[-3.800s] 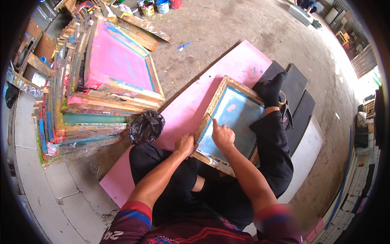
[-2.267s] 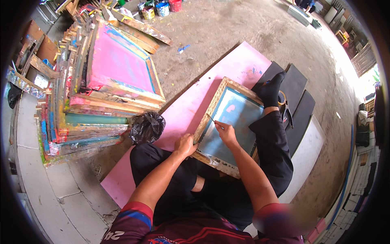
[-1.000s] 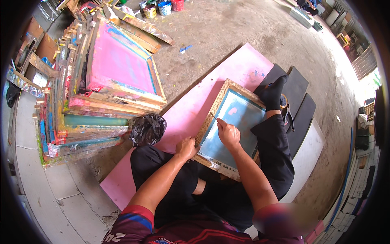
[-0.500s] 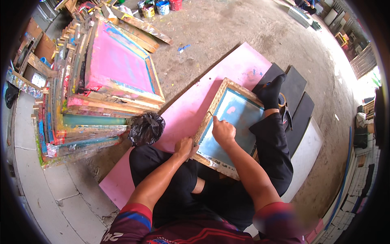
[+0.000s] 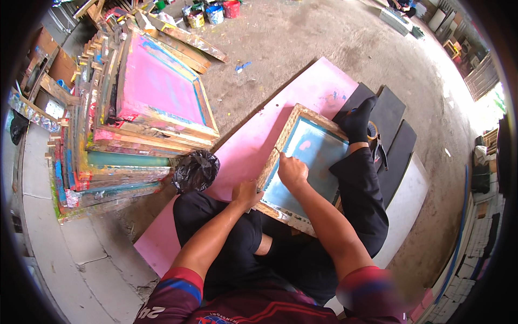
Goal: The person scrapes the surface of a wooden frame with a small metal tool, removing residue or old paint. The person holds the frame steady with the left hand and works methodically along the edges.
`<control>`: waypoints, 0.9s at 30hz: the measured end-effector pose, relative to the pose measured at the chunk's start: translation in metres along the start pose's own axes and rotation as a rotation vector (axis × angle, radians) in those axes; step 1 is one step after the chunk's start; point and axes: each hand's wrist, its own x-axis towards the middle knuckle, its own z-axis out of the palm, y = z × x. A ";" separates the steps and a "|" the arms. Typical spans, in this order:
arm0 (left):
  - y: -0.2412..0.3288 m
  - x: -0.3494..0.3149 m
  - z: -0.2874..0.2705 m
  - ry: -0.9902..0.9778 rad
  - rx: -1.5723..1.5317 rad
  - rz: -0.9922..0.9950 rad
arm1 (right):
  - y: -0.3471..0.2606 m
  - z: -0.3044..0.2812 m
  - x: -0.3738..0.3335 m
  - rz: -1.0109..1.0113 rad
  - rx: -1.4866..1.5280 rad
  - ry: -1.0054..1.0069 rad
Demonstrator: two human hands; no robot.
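A screen printing frame [image 5: 291, 222] with wooden bars and blue-coated mesh leans across my lap, its far end by my socked foot. My left hand [image 5: 246, 195] is closed around the near part of its left bar. Over the mesh, beside the middle of that same bar, my right hand [image 5: 293, 171] is closed. A thin dark tip [image 5: 277, 148] shows at its fingers against the wood; the rest of what it holds is hidden. The mesh has a small pinkish patch near its far end.
Several paint-stained screen frames [image 5: 162, 81] are stacked at the left, with a crumpled black plastic bag [image 5: 196, 171] beside them. Pink board [image 5: 318, 81] and dark panels [image 5: 396, 108] lie beneath me. A tape roll [image 5: 372, 129] and a black-handled tool [image 5: 380, 154] rest by my foot. Paint buckets [image 5: 215, 14] stand far off.
My right hand has shifted slightly toward the left bar of the frame. My left hand keeps its hold, and the frame has barely moved.
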 end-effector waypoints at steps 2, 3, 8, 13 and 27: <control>-0.002 0.001 0.004 0.023 0.002 0.016 | 0.003 -0.002 0.010 -0.013 -0.007 -0.013; -0.001 0.002 0.001 0.000 0.006 0.007 | 0.005 -0.007 0.008 -0.010 0.019 -0.009; 0.004 -0.002 0.000 -0.062 -0.047 -0.088 | 0.009 -0.013 -0.009 0.006 0.085 0.019; 0.005 -0.003 -0.003 -0.027 -0.031 -0.042 | 0.012 -0.010 -0.010 -0.005 0.114 0.046; 0.003 -0.001 0.003 -0.001 -0.085 -0.030 | -0.039 0.000 0.001 -0.032 -0.191 0.093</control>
